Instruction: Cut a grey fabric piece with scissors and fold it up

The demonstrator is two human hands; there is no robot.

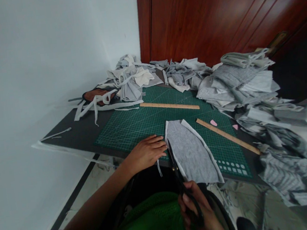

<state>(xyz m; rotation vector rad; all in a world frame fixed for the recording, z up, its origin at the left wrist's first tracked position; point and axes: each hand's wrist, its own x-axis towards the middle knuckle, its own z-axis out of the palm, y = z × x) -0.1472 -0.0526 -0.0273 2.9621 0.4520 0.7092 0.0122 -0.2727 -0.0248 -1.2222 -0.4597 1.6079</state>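
A grey fabric piece (192, 151) with pale edges lies on the green cutting mat (127, 127), its lower end reaching past the table's front edge. My right hand (195, 206) grips the handles of black scissors (175, 168), whose blades point away from me along the fabric's left edge. At that same edge, near the blade tips, my left hand (148, 152) lies flat on the mat with fingers stretched out. Whether its fingertips press on the fabric is hard to see. A thin pale strip (159, 168) hangs just below the left hand.
Two wooden rulers (170, 106) (228, 136) lie on the mat, with pink chalk pieces (213, 123) beside the right one. Heaped grey and white fabric (235, 80) fills the right side. More scraps (130, 80) lie at the back left, by a brown object (96, 95). A wooden door (200, 17) stands behind.
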